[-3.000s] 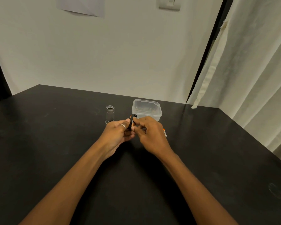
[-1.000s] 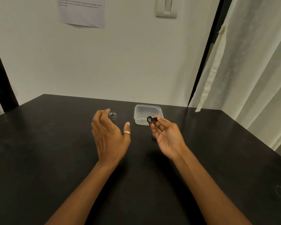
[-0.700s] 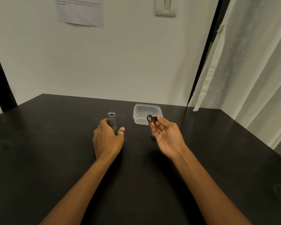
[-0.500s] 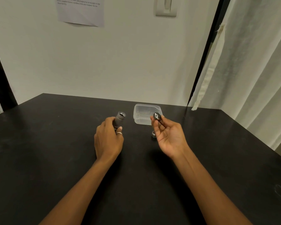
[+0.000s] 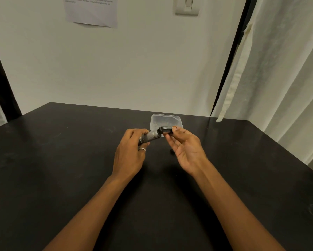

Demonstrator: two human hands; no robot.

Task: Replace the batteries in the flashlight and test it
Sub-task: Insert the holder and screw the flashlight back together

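Head view, centre frame: left hand (image 5: 128, 153) grips the grey knurled metal flashlight tube (image 5: 149, 136), right hand (image 5: 186, 149) pinches the black cylindrical battery holder (image 5: 165, 130) at its mouth. A tilted entry could jam it!

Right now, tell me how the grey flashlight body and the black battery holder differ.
The flashlight body is grey; the battery holder is black. The left hand grips the flashlight body; the right hand pinches the battery holder. Both are cylinders, meeting end to end.
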